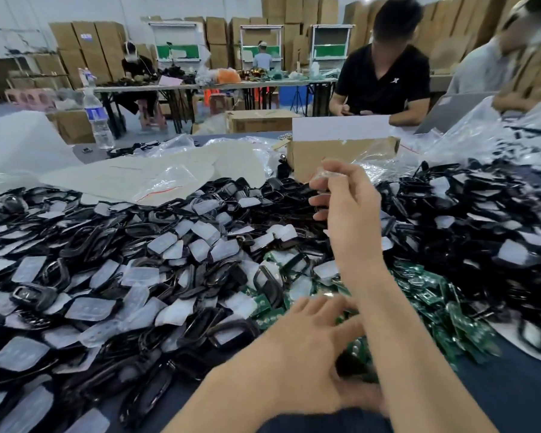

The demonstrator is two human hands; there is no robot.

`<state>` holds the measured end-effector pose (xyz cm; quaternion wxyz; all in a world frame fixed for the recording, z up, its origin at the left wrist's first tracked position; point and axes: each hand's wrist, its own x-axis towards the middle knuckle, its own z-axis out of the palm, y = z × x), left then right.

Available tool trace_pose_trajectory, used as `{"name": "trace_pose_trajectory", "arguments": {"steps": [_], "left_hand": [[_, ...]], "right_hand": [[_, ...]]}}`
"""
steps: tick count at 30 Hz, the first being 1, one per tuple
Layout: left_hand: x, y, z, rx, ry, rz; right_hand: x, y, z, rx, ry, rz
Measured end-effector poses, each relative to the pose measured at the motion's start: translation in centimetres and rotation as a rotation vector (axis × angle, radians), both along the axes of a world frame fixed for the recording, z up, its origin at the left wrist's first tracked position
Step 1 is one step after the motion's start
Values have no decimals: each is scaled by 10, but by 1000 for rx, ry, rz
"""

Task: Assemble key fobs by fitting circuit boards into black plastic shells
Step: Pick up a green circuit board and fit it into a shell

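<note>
Starting at the left, black shells are heaped on the table. Near the middle, a green circuit board is gripped by the curled left hand. Farther off, the right hand is held up with fingers bent; whether anything is held cannot be told. More boards are piled at the right.

Black plastic shells and clear button pads: heaps past counting, 7 to 3 o'clock on the bench. Green circuit boards: dozens, 4 o'clock. One water bottle, 10 o'clock. One open cardboard box, 1 o'clock. Two hands: left hand, right hand. Four other people, 11 to 2 o'clock.
</note>
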<state>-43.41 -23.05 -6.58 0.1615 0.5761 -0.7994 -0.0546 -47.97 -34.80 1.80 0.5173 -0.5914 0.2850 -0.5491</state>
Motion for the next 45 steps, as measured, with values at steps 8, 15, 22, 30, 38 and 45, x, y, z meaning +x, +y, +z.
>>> {"name": "trace_pose_trajectory", "arguments": {"steps": [8,15,22,30,38,45], "left_hand": [[-15,-19,-9,-117,-292,-26],[13,-24,-14,-369,-153,158],[38,-23,-11,-271,518,568],[49,-21,1,-258,1094,569],[59,-21,5,-220,1311,560],[61,-18,8,-273,1508,562]], "right_hand": [[-35,-33,-9,35,119,-74],[-48,-58,-30,13,383,-113],[-10,-98,-42,-300,825,-131],[39,-132,-55,-386,1526,-91],[36,-130,-57,-439,1473,-107],[20,-114,-50,-396,1147,-68]]}}
